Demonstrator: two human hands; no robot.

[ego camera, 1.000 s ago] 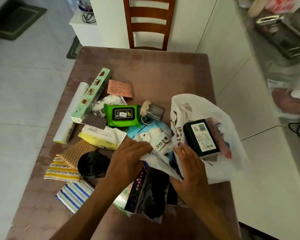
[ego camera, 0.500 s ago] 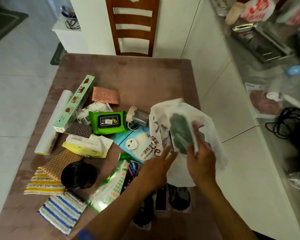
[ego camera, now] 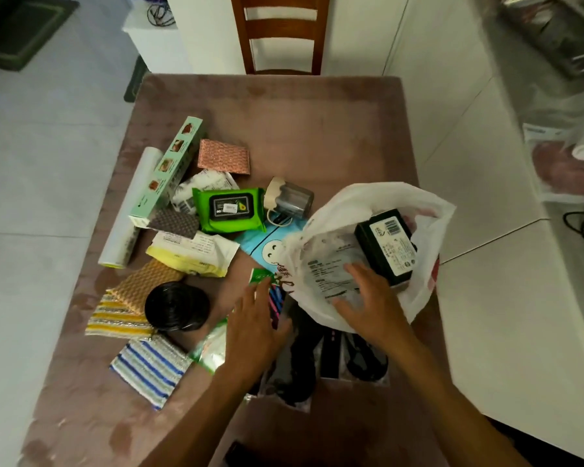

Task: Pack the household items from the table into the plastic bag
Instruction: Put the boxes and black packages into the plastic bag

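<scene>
Right now, bag: your white plastic bag lies at the right side of the brown table, mouth turned toward you, so both hands can reach it without leaning.
Already packed: a black box with a white label and a clear printed packet sit inside; packing looks barely begun.
Right hand: your right hand rests in the bag's mouth, fingers spread flat on the clear packet, gripping nothing; it seems to be pressing the contents down and holding the opening wide.
Left hand: your left hand lies flat with fingers straight on the green-topped packet just beside the bag, not yet closed around it; judging by position, this is your next pick.
Still on the table: green wet-wipes pack, yellow packet, long green box, film roll, black bag roll, striped cloths and a blue smiley packet, all clustered left of the bag.
Risk: thin plastic may collapse if you lift your right hand.
</scene>
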